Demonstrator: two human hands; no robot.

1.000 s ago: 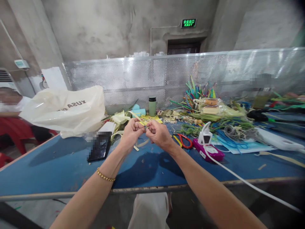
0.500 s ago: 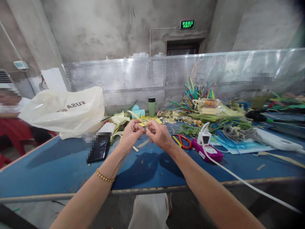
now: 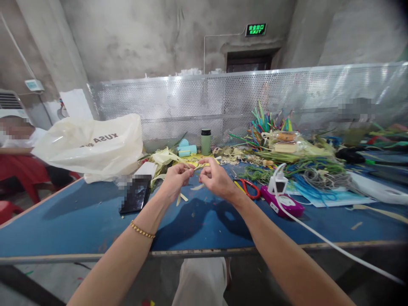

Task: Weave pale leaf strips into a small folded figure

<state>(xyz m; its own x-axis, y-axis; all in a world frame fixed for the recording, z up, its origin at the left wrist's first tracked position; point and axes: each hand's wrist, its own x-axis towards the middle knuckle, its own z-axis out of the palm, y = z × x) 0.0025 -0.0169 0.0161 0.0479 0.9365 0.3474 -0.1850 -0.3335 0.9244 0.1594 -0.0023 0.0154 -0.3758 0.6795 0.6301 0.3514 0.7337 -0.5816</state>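
Note:
Over the blue table, my left hand [image 3: 177, 182] is closed, its thumb and fingers pinching a thin pale yellow-green leaf strip [image 3: 198, 167]. My right hand [image 3: 216, 180] is at the strip's other end, with the index finger stretched above it and the other fingers curled in. The strip bridges the small gap between the two hands. Just beyond my left hand lie loose pale leaf strips [image 3: 162, 158]. Red-handled scissors [image 3: 251, 190] rest to the right of my right wrist.
A phone [image 3: 136, 194] and a large white plastic bag [image 3: 89, 144] are on the left. Behind my hands stands a green bottle [image 3: 205, 142]. A purple power box [image 3: 282, 202] with a white cable and bundles of green cord [image 3: 306, 168] sit to the right.
My hands have drawn slightly apart, and the right index finger has straightened out above the strip. The whole view has shifted a little, moving the scene to the right.

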